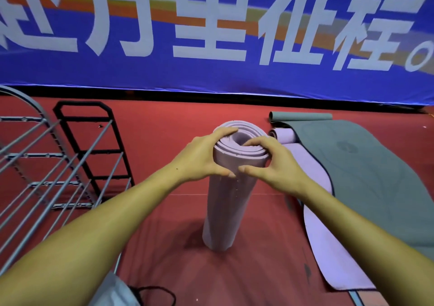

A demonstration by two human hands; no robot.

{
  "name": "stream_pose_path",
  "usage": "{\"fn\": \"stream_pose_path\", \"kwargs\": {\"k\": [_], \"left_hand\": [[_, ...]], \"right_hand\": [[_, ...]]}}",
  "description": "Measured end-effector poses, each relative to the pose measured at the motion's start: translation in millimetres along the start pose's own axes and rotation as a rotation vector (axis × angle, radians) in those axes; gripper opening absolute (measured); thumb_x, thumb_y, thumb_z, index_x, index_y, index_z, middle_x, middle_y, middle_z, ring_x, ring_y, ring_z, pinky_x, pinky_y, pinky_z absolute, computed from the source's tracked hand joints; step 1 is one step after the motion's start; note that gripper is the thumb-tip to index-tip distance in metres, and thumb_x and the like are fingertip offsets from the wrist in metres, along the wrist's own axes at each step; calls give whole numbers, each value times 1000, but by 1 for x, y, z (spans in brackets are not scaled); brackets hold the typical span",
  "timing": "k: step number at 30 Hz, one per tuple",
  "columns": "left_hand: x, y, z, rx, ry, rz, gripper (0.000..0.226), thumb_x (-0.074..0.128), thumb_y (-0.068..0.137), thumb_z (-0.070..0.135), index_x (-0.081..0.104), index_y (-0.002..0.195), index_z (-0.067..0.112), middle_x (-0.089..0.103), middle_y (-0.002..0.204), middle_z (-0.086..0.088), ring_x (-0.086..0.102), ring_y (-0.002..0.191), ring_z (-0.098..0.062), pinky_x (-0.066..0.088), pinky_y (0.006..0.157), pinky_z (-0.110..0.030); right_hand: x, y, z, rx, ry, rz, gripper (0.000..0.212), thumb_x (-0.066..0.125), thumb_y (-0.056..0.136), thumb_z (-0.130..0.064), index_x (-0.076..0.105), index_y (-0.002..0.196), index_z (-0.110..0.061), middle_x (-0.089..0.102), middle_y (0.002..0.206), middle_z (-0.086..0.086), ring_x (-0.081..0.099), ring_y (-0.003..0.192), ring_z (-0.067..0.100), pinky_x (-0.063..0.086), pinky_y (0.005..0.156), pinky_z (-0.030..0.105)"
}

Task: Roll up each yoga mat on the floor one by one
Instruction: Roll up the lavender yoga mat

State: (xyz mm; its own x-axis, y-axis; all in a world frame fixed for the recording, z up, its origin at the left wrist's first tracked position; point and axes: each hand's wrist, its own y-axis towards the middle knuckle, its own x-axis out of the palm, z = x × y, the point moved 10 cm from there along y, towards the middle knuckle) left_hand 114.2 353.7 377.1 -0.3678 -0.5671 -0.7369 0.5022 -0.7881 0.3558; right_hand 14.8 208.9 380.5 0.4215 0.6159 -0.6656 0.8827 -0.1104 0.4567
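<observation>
Rolled lilac foam yoga mat, upright on red floor; L hand & R hand fingers grasping top end.

Light is even and fairly bright, seemingly from overhead, with a cool bluish cast. The banner behind looks soft and smeared, its white characters blurred at the edges. The red floor shows only a faint, diffuse shadow around the base of the upright rolled mat. Wide-angle distortion bends the metal rack at the left edge and curves the banner's lower border. The near forearms are sharp, while a pale object at the bottom edge is out of focus
</observation>
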Motion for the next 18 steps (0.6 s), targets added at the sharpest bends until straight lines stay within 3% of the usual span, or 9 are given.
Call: {"fn": "stream_pose_path", "kwargs": {"k": [4, 7, 10, 13, 15, 18], "left_hand": [[-16, 1, 11, 24, 195, 113, 99, 74, 65, 58, 28, 152, 55, 45, 155, 15, 57, 133, -22, 55, 94, -50], [-17, 2, 8, -25, 266, 150, 93, 71, 67, 65, 29, 149, 51, 35, 155, 10, 61, 123, -28, 57, 86, -50], [10, 4, -23, -43, 83, 38, 91, 84, 67, 48, 34, 143, 41, 33, 148, 9, 57, 123, -22, 55, 93, -48], [58, -8, -46, -36, -83, -78, 95, 94, 67, 31, 34, 141, 29, 39, 142, 2, 44, 134, -15, 44, 111, -44], [81, -18, -57, -87, -153, -76, 98, 96, 64, 32, 32, 138, 30, 43, 139, 2, 43, 136, -16, 44, 111, -44], [95, -25, -68, -131, -212, -72, 99, 94, 63, 33, 28, 137, 35, 47, 139, 3, 49, 133, -19, 48, 106, -45]], "right_hand": [[-4, 4, -10, -58, -37, 121, 54, 90, 76, -31, 63, 124, -30, 56, 131, 2, 49, 131, 12, 42, 111, 32], [2, 11, -18, -69, -16, 125, 63, 91, 76, -24, 57, 129, -25, 52, 135, -1, 48, 133, 10, 43, 111, 32], [18, 17, 11, 168, 139, 122, 91, 94, 76, -37, 36, 145, -23, 55, 130, -11, 57, 118, -2, 44, 99, 20], [49, 2, 65, 419, 63, 66, 119, 90, 73, -47, 15, 164, -27, 56, 130, 1, 56, 122, 17, 45, 101, 34], [68, -10, 97, 512, -4, -29, 124, 78, 66, -55, 7, 166, -38, 62, 116, 12, 60, 113, 30, 51, 94, 42], [76, -15, 109, 474, -122, -195, 113, 71, 64, -61, 11, 160, -57, 53, 101, 10, 54, 93, 28, 45, 80, 38]]}}
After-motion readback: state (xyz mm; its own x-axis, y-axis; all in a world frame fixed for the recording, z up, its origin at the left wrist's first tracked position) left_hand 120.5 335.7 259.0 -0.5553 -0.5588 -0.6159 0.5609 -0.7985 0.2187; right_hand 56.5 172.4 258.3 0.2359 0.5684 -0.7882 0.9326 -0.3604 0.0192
